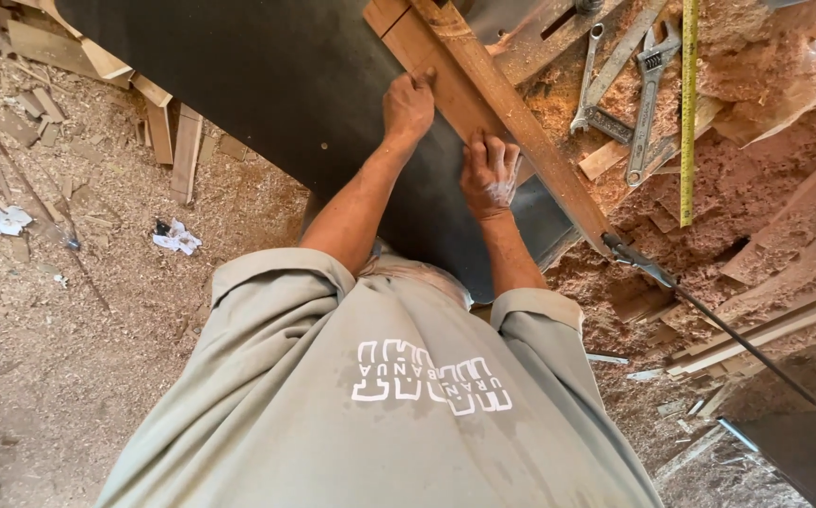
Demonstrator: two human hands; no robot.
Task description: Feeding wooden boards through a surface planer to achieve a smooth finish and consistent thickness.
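Note:
A flat reddish wooden board lies on a dark machine table, against a long wooden strip that runs diagonally. My left hand presses on the board with its fingers curled, thumb near the board's edge. My right hand, dusted white, rests closer to me. Its fingers lie spread on the board where it meets the strip. Both forearms reach out over the table from my grey-green shirt.
Two wrenches and a yellow tape measure lie in heaped sawdust to the right. A thin metal rod slants down to the right. Wood offcuts and crumpled paper litter the sawdust floor on the left.

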